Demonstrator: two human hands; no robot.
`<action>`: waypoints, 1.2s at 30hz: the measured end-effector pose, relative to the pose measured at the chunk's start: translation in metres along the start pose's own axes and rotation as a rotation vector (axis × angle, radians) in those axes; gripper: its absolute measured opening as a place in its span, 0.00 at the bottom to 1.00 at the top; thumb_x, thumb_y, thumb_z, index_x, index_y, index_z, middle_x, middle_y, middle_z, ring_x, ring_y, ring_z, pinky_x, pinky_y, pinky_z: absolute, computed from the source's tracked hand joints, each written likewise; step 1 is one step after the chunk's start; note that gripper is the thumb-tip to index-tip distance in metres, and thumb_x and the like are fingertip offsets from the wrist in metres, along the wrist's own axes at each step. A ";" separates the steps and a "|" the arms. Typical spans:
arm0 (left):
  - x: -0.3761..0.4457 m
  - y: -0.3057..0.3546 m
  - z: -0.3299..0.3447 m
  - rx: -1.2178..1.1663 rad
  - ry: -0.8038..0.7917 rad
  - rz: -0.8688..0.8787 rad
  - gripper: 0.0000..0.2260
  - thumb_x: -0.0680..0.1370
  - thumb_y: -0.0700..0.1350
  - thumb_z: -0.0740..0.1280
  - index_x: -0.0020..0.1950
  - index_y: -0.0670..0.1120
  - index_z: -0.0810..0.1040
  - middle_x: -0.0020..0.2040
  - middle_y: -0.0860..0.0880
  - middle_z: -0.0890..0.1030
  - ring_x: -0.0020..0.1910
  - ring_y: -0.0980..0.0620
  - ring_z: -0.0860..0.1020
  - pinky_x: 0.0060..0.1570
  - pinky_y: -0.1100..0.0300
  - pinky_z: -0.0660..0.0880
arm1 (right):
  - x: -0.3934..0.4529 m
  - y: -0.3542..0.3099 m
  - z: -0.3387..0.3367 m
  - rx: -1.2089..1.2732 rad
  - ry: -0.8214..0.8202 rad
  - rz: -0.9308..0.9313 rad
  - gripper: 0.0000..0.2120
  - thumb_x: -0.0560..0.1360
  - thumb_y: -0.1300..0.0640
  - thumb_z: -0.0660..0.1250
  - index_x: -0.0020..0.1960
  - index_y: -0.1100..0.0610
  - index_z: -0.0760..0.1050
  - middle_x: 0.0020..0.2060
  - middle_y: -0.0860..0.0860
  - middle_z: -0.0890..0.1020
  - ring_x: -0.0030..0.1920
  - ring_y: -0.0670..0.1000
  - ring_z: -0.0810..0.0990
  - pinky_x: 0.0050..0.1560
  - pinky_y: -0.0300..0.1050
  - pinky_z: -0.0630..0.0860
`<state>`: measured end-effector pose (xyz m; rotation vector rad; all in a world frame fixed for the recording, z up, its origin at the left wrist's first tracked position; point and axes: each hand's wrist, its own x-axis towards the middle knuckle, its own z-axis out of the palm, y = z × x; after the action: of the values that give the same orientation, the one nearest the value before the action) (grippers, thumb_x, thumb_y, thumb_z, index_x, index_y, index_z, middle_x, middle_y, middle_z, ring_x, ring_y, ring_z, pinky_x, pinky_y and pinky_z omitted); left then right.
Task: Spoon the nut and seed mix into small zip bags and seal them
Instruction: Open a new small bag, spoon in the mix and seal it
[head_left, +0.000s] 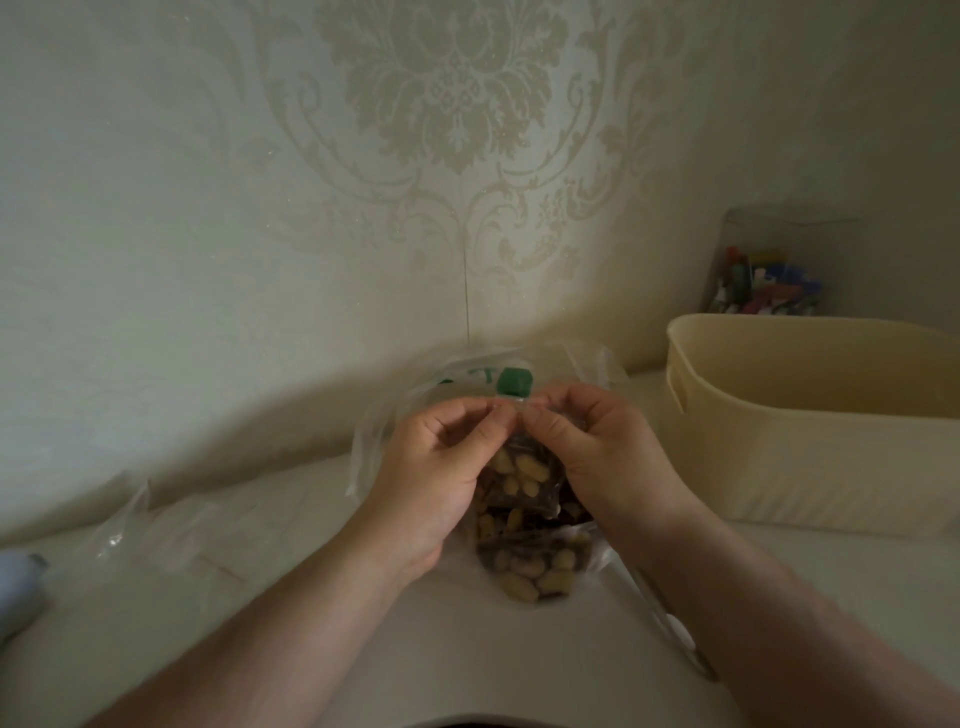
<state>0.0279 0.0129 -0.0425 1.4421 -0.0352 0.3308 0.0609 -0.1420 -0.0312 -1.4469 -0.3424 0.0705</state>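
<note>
A small clear zip bag (522, 475) filled with peanuts and dark seeds is held upright above the white table. My left hand (441, 467) and my right hand (597, 457) both pinch its top strip, thumbs and fingers meeting at the middle. Under it lies a larger clear bag of nut and seed mix (535, 566). A metal spoon (670, 629) lies on the table by my right forearm, partly hidden by it.
A cream plastic basket (810, 457) stands at the right. Behind it is a clear jar of coloured items (769, 280). Empty clear bags (150, 530) lie at the left. A green-printed plastic bag (511, 382) sits behind my hands, against the patterned wall.
</note>
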 end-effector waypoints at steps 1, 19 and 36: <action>0.001 0.000 -0.001 0.015 0.007 0.007 0.10 0.73 0.50 0.74 0.51 0.48 0.88 0.50 0.48 0.89 0.54 0.50 0.86 0.55 0.57 0.81 | 0.000 -0.001 0.000 -0.007 0.006 0.002 0.06 0.78 0.59 0.73 0.51 0.63 0.83 0.42 0.56 0.88 0.42 0.54 0.88 0.42 0.43 0.83; 0.008 0.001 -0.011 0.038 0.066 -0.024 0.05 0.81 0.44 0.71 0.49 0.46 0.87 0.41 0.43 0.86 0.37 0.46 0.82 0.39 0.51 0.82 | 0.006 0.008 -0.008 -0.066 -0.056 0.057 0.10 0.75 0.48 0.77 0.51 0.52 0.85 0.50 0.59 0.87 0.53 0.60 0.87 0.59 0.69 0.81; 0.003 0.009 -0.009 0.044 0.023 -0.001 0.06 0.81 0.44 0.71 0.49 0.44 0.87 0.35 0.31 0.78 0.26 0.43 0.77 0.25 0.58 0.75 | 0.001 0.001 -0.008 -0.215 -0.054 0.000 0.13 0.70 0.41 0.75 0.46 0.50 0.87 0.42 0.56 0.88 0.47 0.60 0.87 0.54 0.62 0.84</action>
<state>0.0270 0.0225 -0.0348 1.4812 -0.0085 0.3490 0.0641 -0.1497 -0.0332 -1.6600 -0.4034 0.0751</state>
